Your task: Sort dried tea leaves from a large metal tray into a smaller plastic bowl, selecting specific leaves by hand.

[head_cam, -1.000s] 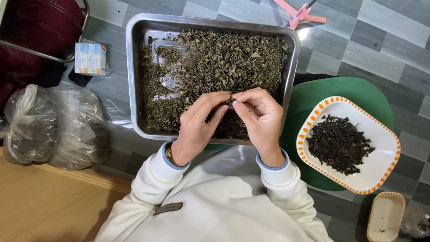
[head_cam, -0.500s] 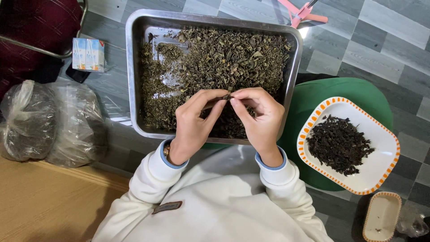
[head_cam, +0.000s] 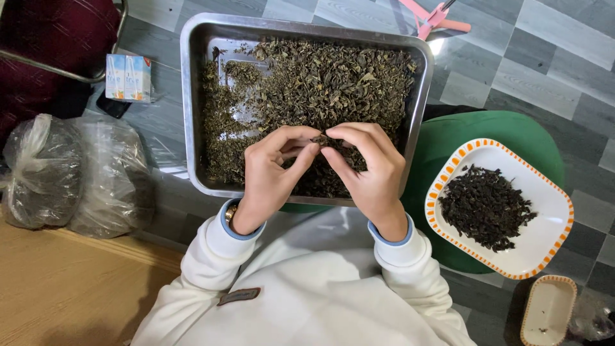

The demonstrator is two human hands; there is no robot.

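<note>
I am pinching one dark leaf [head_cam: 318,139] between the fingertips of my left hand [head_cam: 272,173] and my right hand [head_cam: 365,170], both hands gripping it from opposite sides. I am holding it just above the near edge of the steel tray [head_cam: 192,96], over the loose dried leaves [head_cam: 307,90] that are filling most of the tray. To my right, a plate [head_cam: 551,224] with an orange rim is carrying a pile of darker leaves [head_cam: 485,206], resting on a green cushion [head_cam: 506,128]. Two plastic bags [head_cam: 77,173] are lying on the floor to my left.
</note>
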